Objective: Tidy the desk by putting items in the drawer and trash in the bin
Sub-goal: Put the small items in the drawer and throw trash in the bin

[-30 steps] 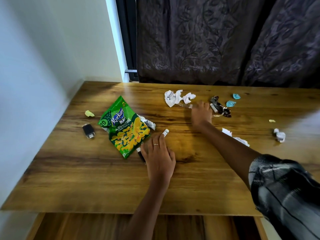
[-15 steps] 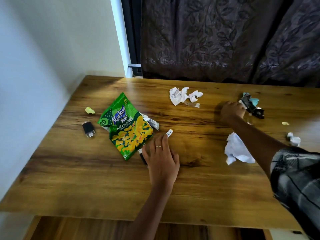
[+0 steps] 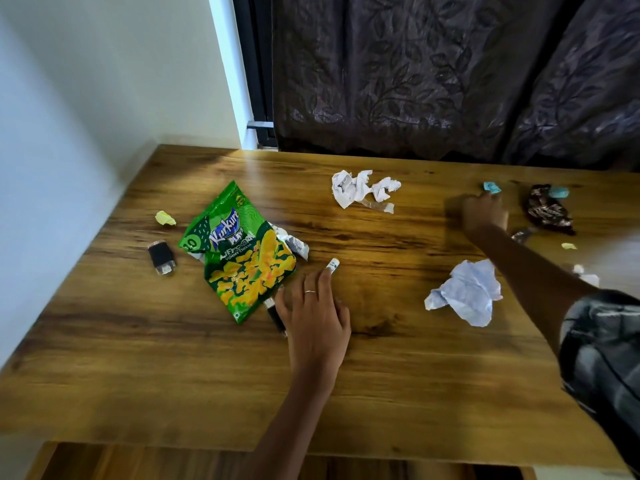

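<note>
My left hand (image 3: 315,313) lies flat on the wooden desk (image 3: 173,358) with straight fingers, beside a green snack bag (image 3: 242,258). A small white item (image 3: 333,264) pokes out at its fingertips and a black stick-shaped item (image 3: 275,317) shows at its thumb side. My right hand (image 3: 485,213) is stretched to the far right and is blurred. Its fingertips are at a teal scrap (image 3: 491,187), and a dark wrapper (image 3: 547,211) lies just right of it. Whether it holds anything is hidden.
Crumpled white paper (image 3: 360,188) lies at the back middle and a pale crumpled sheet (image 3: 467,292) under my right forearm. A yellow scrap (image 3: 165,218) and a black adapter (image 3: 161,258) sit at the left. Another teal scrap (image 3: 558,192) lies at the right. A dark curtain hangs behind.
My right hand has moved from the white paper rightward to the dark wrapper, then to the teal scrap. My left hand has stayed flat by the snack bag.
</note>
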`<move>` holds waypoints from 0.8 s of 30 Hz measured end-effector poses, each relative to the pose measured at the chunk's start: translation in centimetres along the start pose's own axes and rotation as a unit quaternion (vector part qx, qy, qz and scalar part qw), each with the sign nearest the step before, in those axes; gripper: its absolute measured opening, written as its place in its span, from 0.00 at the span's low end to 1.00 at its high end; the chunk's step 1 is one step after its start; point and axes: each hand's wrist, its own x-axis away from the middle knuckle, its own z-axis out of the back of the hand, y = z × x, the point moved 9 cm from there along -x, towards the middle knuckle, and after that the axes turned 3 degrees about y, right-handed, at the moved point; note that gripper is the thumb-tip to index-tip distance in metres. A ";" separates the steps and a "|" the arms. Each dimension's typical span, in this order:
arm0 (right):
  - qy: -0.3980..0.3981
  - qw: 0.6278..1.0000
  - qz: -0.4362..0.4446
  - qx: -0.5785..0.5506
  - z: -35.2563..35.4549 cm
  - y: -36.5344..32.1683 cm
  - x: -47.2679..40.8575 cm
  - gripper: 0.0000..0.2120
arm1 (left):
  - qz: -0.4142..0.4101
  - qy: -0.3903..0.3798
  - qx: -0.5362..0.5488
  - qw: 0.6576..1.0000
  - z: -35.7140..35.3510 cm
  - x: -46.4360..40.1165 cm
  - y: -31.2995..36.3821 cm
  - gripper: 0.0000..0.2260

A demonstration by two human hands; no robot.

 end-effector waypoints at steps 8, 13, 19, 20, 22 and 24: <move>0.003 0.992 0.119 -0.039 2.3 -3.2 1.6 0.10 | -0.021 0.022 0.006 1.000 -0.1 -0.5 0.5 0.16; 0.048 0.968 0.154 -0.192 5.5 -4.8 5.7 0.14 | -0.034 0.053 0.002 0.998 0.2 -0.9 1.0 0.13; 0.056 0.898 0.154 -0.407 10.9 -4.1 16.7 0.13 | -0.071 0.046 -0.011 0.996 0.3 -1.8 2.2 0.09; 0.043 0.890 0.157 -0.426 11.3 -3.8 19.1 0.13 | -0.081 0.045 -0.016 0.996 0.2 -2.0 2.6 0.08; 0.022 0.876 0.151 -0.458 11.4 -2.8 23.5 0.13 | -0.104 0.035 -0.035 0.993 0.0 -2.0 3.2 0.07; 0.004 0.862 0.125 -0.492 11.0 -1.1 27.2 0.14 | -0.117 0.014 -0.040 0.992 -0.2 -2.0 3.4 0.10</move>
